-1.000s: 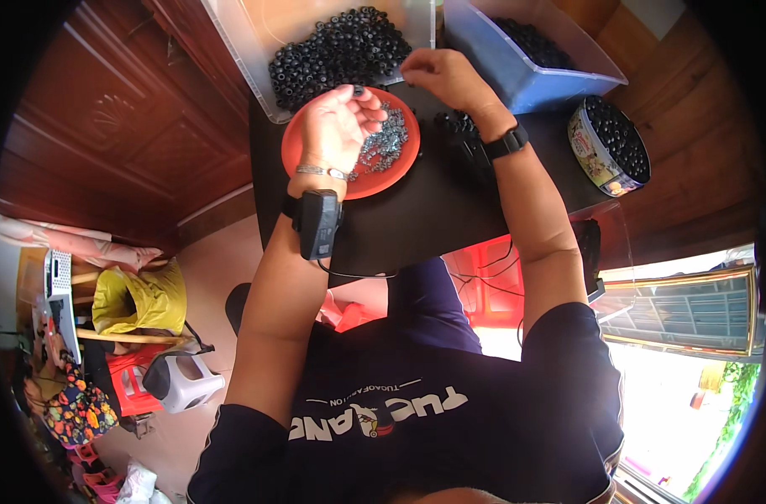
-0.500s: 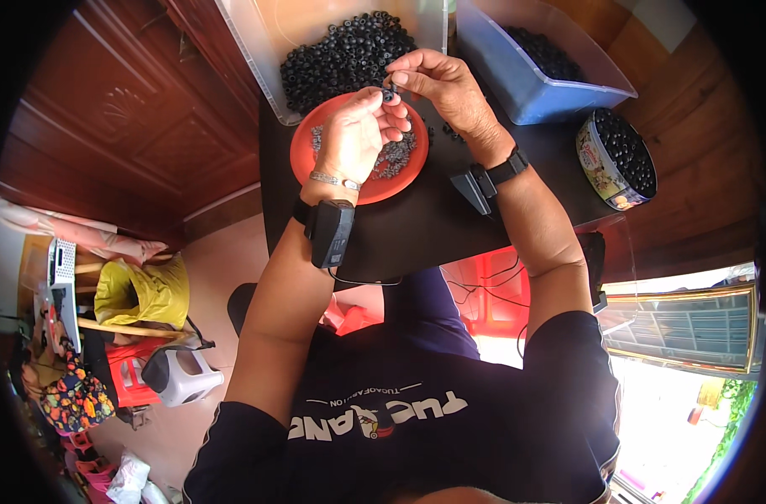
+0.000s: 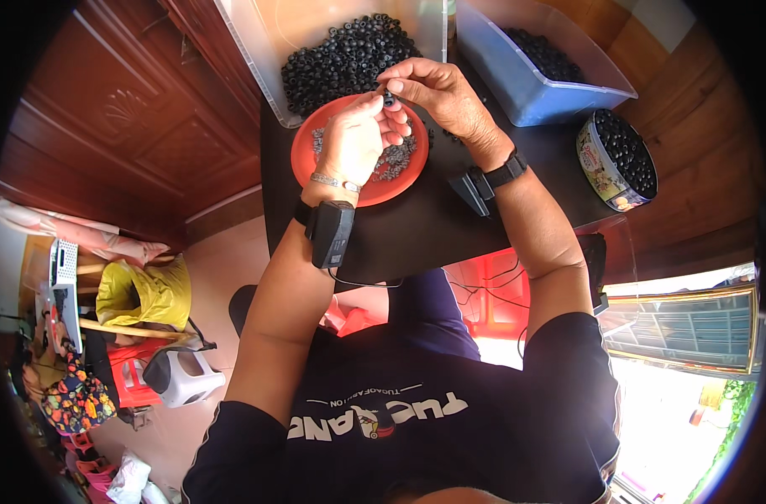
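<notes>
My left hand [image 3: 354, 139] is closed on a small black ring-shaped piece [image 3: 389, 100], held between thumb and fingertips above an orange-red plate [image 3: 302, 161]. Thumb and forefinger of my right hand [image 3: 443, 94] pinch together right over that piece. What the right fingertips hold, if anything, is too small to name. Many small grey bits [image 3: 394, 163] lie on the plate, partly hidden under my left hand. Behind the plate, a heap of similar black pieces [image 3: 345, 60] fills part of a clear plastic bin [image 3: 267, 70].
A bluish plastic bin [image 3: 522, 102] with black pieces stands at the far right. Nearer sits a round printed tin [image 3: 600, 172] filled with shiny black pieces. The dark table [image 3: 425, 231] ends just before my lap. A red stool [image 3: 492, 290] is beneath its edge.
My right hand's fingertips have come slightly down and to the left, staying against the black piece. The left hand has barely moved.
</notes>
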The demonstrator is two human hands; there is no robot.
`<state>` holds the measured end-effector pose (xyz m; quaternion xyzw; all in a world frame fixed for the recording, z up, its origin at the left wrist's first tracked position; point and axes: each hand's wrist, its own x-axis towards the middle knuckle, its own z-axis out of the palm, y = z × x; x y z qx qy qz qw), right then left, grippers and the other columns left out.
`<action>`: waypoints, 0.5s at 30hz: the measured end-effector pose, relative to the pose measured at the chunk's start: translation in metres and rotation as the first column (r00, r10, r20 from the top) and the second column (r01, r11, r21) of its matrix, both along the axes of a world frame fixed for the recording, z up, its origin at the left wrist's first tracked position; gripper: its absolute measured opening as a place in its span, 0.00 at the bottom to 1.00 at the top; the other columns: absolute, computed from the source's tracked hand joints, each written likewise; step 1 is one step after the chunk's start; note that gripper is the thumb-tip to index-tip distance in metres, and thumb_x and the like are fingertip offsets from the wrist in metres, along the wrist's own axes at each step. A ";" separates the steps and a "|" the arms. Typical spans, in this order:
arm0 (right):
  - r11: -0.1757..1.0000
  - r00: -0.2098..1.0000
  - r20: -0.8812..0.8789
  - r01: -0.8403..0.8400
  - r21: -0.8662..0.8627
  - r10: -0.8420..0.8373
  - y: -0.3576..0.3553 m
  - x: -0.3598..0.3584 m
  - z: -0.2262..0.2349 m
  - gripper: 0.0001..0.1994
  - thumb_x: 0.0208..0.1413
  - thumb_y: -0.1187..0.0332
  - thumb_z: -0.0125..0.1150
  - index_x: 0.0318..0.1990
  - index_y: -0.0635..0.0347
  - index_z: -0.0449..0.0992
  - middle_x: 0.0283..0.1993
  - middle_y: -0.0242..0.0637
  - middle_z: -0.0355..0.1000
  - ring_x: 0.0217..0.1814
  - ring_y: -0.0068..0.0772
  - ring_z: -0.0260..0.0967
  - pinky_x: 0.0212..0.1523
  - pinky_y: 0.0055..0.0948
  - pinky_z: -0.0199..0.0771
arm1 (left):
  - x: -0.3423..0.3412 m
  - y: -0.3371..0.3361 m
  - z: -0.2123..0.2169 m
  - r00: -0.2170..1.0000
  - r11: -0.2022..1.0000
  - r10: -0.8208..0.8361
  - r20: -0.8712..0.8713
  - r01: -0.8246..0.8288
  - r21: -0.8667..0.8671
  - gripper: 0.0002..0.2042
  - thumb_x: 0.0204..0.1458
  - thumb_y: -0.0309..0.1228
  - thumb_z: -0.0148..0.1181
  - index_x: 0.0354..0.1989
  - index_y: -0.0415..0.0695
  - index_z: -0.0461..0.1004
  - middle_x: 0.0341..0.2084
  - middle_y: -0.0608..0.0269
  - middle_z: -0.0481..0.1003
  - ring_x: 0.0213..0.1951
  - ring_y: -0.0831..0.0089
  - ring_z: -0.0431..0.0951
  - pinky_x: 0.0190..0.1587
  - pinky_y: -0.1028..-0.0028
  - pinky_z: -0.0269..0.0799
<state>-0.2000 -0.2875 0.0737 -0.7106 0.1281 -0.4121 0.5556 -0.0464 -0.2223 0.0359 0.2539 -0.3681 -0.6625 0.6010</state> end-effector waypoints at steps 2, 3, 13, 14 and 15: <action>0.999 0.996 -0.085 0.027 -0.031 -0.029 0.001 0.000 0.001 0.06 0.58 0.70 0.57 0.38 0.64 0.76 0.30 0.30 0.73 0.32 0.17 0.69 0.34 0.18 0.71 | 0.000 0.000 0.001 1.000 1.000 -0.008 -0.007 0.008 -0.004 0.12 0.57 0.37 0.46 0.34 0.39 0.70 0.27 0.59 0.73 0.30 0.69 0.74 0.34 0.73 0.67; 0.999 0.996 -0.085 0.025 -0.031 -0.028 0.000 0.001 -0.001 0.06 0.58 0.70 0.57 0.38 0.64 0.76 0.30 0.30 0.73 0.32 0.17 0.69 0.34 0.18 0.71 | 0.000 0.001 0.001 1.000 1.000 0.008 -0.008 -0.008 0.006 0.13 0.57 0.37 0.46 0.33 0.39 0.70 0.27 0.59 0.73 0.30 0.69 0.74 0.34 0.73 0.67; 0.924 0.948 -0.154 0.221 -0.313 -0.279 0.011 0.001 0.005 0.09 0.52 0.67 0.64 0.35 0.62 0.75 0.28 0.30 0.73 0.29 0.21 0.71 0.31 0.21 0.72 | 0.001 -0.002 -0.001 0.999 0.999 0.035 -0.040 -0.035 0.005 0.12 0.57 0.36 0.46 0.35 0.39 0.70 0.29 0.58 0.73 0.30 0.67 0.74 0.33 0.70 0.68; 0.835 0.907 -0.167 0.267 -0.482 -0.386 0.012 0.001 0.007 0.10 0.50 0.67 0.66 0.36 0.62 0.76 0.29 0.32 0.74 0.30 0.24 0.72 0.32 0.22 0.73 | 0.002 -0.002 -0.001 0.999 0.999 0.037 -0.039 -0.037 0.004 0.12 0.57 0.36 0.46 0.35 0.39 0.70 0.29 0.58 0.73 0.30 0.67 0.74 0.33 0.70 0.68; 0.835 0.908 -0.166 0.265 -0.483 -0.384 0.011 0.001 0.007 0.10 0.50 0.67 0.66 0.36 0.62 0.76 0.29 0.32 0.74 0.30 0.24 0.72 0.32 0.22 0.73 | 0.002 -0.002 -0.001 0.996 0.998 0.049 -0.071 -0.046 0.034 0.11 0.57 0.35 0.45 0.37 0.40 0.70 0.31 0.59 0.73 0.30 0.66 0.74 0.33 0.70 0.68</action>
